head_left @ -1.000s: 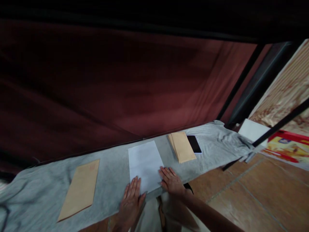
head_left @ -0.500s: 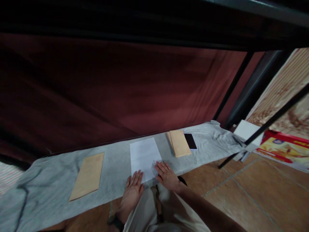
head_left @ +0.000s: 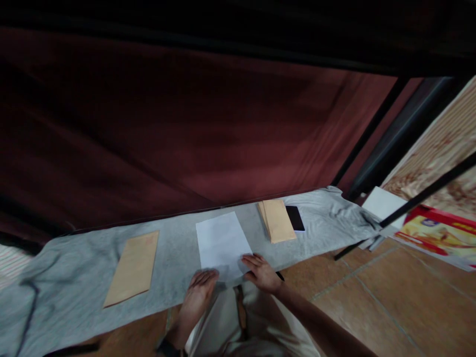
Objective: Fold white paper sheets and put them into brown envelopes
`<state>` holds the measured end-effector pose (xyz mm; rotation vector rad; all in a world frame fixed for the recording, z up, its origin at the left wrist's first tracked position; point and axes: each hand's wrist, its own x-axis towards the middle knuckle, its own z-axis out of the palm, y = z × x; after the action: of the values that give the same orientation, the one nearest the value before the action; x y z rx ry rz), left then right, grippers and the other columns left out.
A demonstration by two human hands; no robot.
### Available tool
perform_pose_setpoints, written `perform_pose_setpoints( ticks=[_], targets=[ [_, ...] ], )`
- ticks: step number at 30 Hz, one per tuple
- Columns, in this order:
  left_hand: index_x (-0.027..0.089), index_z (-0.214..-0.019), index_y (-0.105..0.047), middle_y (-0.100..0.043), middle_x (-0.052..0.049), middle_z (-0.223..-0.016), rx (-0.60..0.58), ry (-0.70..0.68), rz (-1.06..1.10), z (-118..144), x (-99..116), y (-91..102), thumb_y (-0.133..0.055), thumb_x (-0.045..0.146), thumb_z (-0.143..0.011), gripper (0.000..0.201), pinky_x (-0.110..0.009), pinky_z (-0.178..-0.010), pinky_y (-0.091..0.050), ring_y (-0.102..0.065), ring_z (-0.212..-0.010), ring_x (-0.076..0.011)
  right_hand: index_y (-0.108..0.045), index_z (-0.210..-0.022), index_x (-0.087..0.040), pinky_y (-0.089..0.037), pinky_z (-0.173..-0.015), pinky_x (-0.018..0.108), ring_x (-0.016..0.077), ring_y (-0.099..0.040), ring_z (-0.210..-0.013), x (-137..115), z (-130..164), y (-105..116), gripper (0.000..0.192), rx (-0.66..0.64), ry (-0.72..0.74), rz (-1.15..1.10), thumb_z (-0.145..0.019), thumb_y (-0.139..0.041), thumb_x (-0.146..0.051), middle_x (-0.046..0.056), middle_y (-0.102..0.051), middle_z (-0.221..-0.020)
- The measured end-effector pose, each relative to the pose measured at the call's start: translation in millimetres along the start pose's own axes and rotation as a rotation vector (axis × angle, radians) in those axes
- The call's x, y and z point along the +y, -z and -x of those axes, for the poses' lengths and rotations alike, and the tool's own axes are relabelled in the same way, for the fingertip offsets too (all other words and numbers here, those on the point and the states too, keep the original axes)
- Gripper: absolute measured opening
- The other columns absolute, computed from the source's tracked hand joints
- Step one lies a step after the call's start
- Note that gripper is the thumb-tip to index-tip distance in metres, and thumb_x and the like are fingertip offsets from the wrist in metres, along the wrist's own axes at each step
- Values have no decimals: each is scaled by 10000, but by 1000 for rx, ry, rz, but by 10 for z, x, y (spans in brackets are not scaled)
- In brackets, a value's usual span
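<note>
A white sheet of paper (head_left: 222, 241) lies in front of me on the grey cloth, its near edge towards my lap. At its near left corner is my left hand (head_left: 201, 290), fingers bent together over the edge; the thumb is hard to make out. My right hand (head_left: 262, 273) grips the near right edge, with fingers closed on top and the thumb close to the near side. The far part of the sheet rests flat and uncovered. To the left lies a brown envelope (head_left: 133, 267). Several brown envelopes (head_left: 278, 220) are stacked to the right.
A dark phone (head_left: 295, 218) lies partly behind the envelope stack. The grey cloth (head_left: 174, 258) covers a narrow bench surface. Beyond it hangs a dark red panel (head_left: 208, 139) under a dark beam. Black metal bars (head_left: 368, 131) and a red and yellow box (head_left: 442, 230) stand at right.
Both hands have gone from lying flat with spread fingers to fingers drawn together at the paper's near edge. The sheet has turned slightly, its far end shifting left.
</note>
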<state>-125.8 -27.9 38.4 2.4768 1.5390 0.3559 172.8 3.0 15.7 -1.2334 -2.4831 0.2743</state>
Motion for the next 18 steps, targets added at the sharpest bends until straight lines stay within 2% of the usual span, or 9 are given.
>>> perform_pose_setpoints(
  ticks=[2,5,7,11,14,18],
  targets=[
    [325,-1255,-683,-719,-5,-1265,-5,-39,75,99,-19,-13,-373,173,-941,467,-434,-1111,-469,-659,-1182,-200,-558,-1427,-254,-375,-1173,392,189,-525,-1347,45,40,56,508,9,11,-39,-924,-631,-239,54,-575,-1461],
    [311,-1223,-702,-735,-15,-1231,38,-3,173,224,-75,-76,-382,181,-946,443,-369,-1023,-548,-678,-1145,-188,-621,-1362,-268,-372,-1177,410,187,-539,-1335,91,89,130,455,-15,43,-97,-916,-607,-183,43,-592,-1443],
    [314,-1220,-703,-713,-12,-1278,54,-1,193,261,-121,-107,-432,170,-919,429,-371,-1049,-538,-652,-1200,-191,-667,-1301,-279,-386,-1168,409,177,-571,-1299,89,92,168,401,-26,43,-139,-939,-556,-148,27,-629,-1399],
    [311,-1359,-610,-582,-6,-1457,46,-14,131,249,-213,-84,-486,41,-750,678,-471,-1180,-417,-515,-1375,-216,-713,-1228,-268,-449,-1115,384,179,-624,-1227,23,74,232,372,-4,29,-205,-951,-513,-122,19,-699,-1294],
    [285,-1378,-597,-572,-17,-1466,41,-1,123,235,-269,-36,-428,-25,-665,796,-475,-1178,-423,-489,-1398,-208,-736,-1180,-270,-493,-1059,350,178,-660,-1160,-7,105,277,366,-10,23,-217,-932,-515,-117,18,-738,-1208],
    [318,-1375,-597,-601,6,-1436,23,-62,178,250,-317,1,-383,-54,-646,845,-485,-1172,-428,-510,-1379,-192,-661,-1316,-261,-411,-1149,387,189,-576,-1292,54,159,285,493,-56,95,-172,-856,-564,-111,46,-649,-1371]
  ],
)
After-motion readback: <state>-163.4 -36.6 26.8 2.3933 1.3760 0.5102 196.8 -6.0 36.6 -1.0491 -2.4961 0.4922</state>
